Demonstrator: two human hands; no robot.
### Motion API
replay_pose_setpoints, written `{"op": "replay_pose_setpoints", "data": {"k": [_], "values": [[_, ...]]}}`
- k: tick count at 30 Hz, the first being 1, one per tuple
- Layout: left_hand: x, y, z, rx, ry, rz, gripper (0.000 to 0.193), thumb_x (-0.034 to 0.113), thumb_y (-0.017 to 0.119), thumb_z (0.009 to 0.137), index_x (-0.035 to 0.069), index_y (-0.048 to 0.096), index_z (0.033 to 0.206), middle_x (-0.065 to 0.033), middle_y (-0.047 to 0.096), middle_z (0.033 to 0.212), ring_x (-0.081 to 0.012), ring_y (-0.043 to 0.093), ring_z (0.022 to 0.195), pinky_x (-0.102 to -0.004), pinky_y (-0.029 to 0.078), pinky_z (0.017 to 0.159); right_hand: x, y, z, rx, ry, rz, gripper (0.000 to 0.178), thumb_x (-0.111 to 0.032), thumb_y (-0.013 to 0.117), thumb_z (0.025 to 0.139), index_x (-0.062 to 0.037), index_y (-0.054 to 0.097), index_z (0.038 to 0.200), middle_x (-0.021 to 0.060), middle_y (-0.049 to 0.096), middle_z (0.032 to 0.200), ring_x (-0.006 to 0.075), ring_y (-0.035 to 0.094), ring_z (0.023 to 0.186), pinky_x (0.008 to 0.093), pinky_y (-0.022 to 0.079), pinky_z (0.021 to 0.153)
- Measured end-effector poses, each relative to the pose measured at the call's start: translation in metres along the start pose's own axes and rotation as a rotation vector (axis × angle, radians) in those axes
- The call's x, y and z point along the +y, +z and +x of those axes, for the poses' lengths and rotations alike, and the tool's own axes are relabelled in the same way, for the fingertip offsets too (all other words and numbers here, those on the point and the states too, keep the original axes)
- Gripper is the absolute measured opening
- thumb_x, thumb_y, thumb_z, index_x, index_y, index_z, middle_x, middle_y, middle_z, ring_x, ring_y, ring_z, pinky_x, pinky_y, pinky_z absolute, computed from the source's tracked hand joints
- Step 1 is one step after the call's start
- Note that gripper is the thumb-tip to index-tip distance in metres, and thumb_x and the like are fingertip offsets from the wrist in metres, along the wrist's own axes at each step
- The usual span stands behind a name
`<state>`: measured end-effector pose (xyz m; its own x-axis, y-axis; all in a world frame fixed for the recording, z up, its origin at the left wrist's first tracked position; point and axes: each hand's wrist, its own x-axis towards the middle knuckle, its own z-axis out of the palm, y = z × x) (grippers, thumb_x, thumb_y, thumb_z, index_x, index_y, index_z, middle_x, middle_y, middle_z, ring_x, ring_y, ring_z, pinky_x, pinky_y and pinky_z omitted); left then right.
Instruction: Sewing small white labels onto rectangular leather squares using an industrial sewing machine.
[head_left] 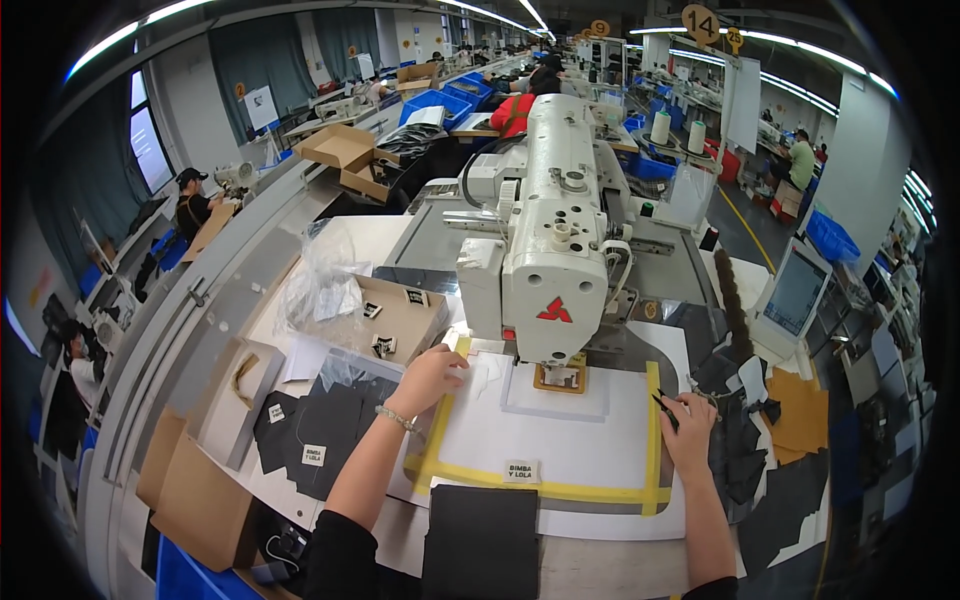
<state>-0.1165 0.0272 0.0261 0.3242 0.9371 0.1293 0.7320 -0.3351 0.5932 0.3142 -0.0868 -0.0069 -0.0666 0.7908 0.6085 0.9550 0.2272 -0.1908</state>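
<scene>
A large white industrial sewing machine stands in front of me, its head over a white work board edged with yellow tape. A small gold-brown frame lies under the needle area. My left hand is at the board's upper left edge, fingers loosely bent and apart, with nothing visible in them. At the right edge, my right hand is closed round black thread snips, points toward the machine. A small white label rests on the board's front tape, just above a black fabric panel.
Left of the board are black fabric pieces, a cardboard tray with several small labels, and clear plastic bags. On the right lie brown pieces, dark scraps and a control screen. Other people work farther off.
</scene>
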Motion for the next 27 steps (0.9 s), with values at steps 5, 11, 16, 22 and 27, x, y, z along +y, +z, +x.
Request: {"op": "replay_pose_setpoints", "data": {"k": [5,11,16,22,27], "values": [[-0.006,0.007,-0.008,0.101,0.137,0.136,0.024,0.006,0.075,0.071,0.006,0.073,0.096,-0.011,0.063,0.094,-0.0297,0.063,0.084,-0.0382,0.05,0.077,-0.011,-0.008,0.007,0.013,-0.005,0.028,0.027,-0.012,0.071,0.077,-0.0088,0.069,0.104,0.0078,0.057,0.102,0.026,0.052,0.102,0.0409,0.034,0.092],[-0.008,0.008,-0.011,0.17,0.214,0.167,0.02,0.006,0.074,0.072,0.004,0.072,0.091,-0.0114,0.066,0.092,-0.0306,0.064,0.083,-0.0388,0.051,0.077,-0.059,-0.03,0.035,0.033,-0.065,0.141,0.026,-0.014,0.071,0.078,-0.0099,0.07,0.104,0.0072,0.058,0.104,0.026,0.052,0.103,0.0409,0.033,0.092],[0.002,0.002,-0.014,0.173,0.15,0.176,0.014,0.005,0.073,0.074,0.003,0.071,0.087,-0.0106,0.067,0.09,-0.0282,0.065,0.083,-0.0369,0.051,0.074,-0.089,-0.028,0.049,0.025,-0.217,0.222,0.028,-0.013,0.074,0.076,-0.0094,0.07,0.104,0.0068,0.059,0.099,0.0232,0.056,0.09,0.0365,0.039,0.084],[0.082,0.005,-0.01,-0.058,0.123,-0.417,0.008,0.006,0.072,0.08,0.001,0.072,0.087,-0.0063,0.065,0.071,-0.0144,0.058,0.067,-0.0284,0.048,0.066,-0.117,-0.007,0.063,-0.46,0.213,0.834,0.028,-0.011,0.075,0.078,-0.0029,0.068,0.104,0.0048,0.06,0.091,0.0125,0.051,0.061,0.0252,0.041,0.054],[0.093,0.042,-0.003,-0.104,0.151,-0.485,0.013,0.01,0.073,0.081,0.0,0.071,0.09,-0.0053,0.066,0.073,-0.0115,0.054,0.062,-0.0265,0.046,0.059,-0.126,0.031,0.062,-0.416,0.261,0.924,0.019,-0.009,0.076,0.078,-0.0007,0.068,0.093,0.0032,0.059,0.088,0.007,0.046,0.059,0.0231,0.038,0.053]]}}
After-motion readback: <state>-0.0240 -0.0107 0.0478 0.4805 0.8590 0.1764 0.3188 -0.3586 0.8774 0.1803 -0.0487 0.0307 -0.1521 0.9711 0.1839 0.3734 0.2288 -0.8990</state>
